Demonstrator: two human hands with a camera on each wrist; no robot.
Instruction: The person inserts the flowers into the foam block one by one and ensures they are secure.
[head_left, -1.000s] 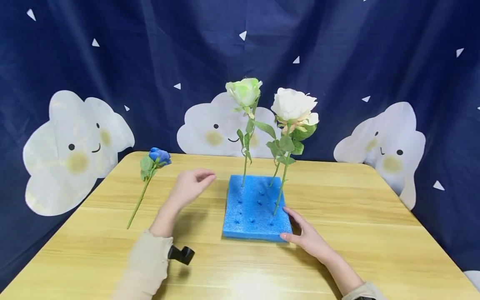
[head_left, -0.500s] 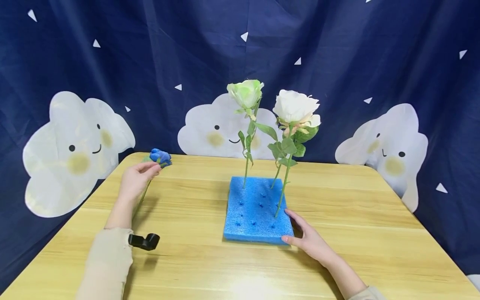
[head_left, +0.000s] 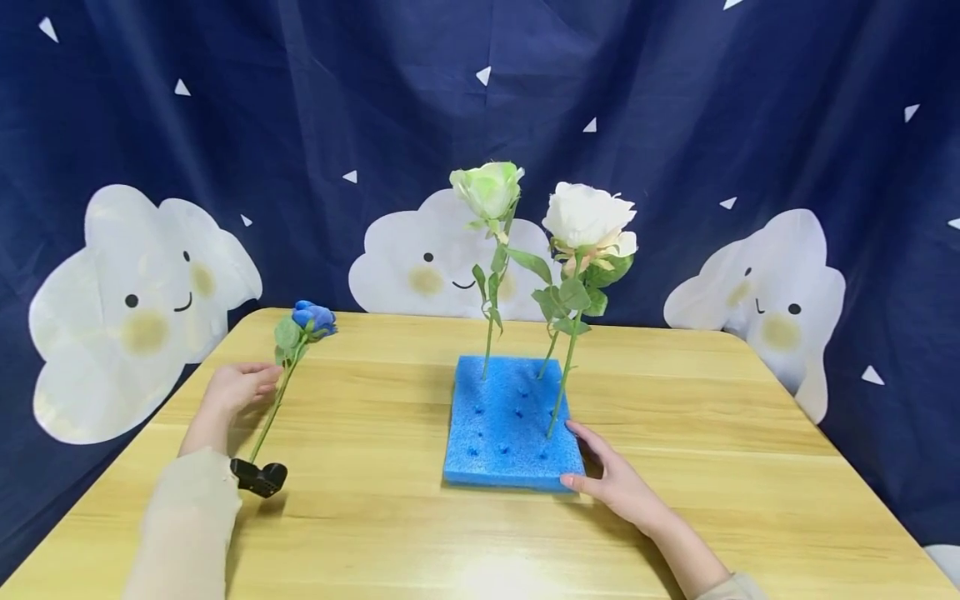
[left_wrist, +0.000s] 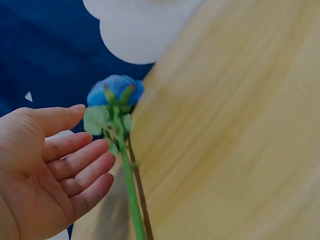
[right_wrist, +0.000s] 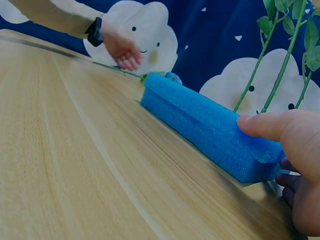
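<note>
A blue artificial rose [head_left: 313, 318] with a green stem lies at the table's left. My left hand [head_left: 234, 390] is beside its upper stem, fingers loosely bent and the palm facing it. In the left wrist view the thumb and fingers are spread, with fingertips right at the leaves and stem and nothing held. My right hand [head_left: 618, 479] grips the near right corner of a blue foam block [head_left: 510, 458], thumb on its front edge. A pale green rose [head_left: 487, 190] and a white rose [head_left: 587, 218] stand in the foam, with a third stem behind the white one.
Several small holes dot the foam's top. The wooden table [head_left: 375, 517] reaches back to a dark blue curtain [head_left: 637, 67] printed with smiling clouds. A black wrist camera mount [head_left: 258, 477] sits on the left sleeve, overlapping the rose stem's lower end in the head view.
My left hand crossed from beside the foam to the blue rose's head, then drew back down and left beside its stem. The right hand stayed on the foam.
</note>
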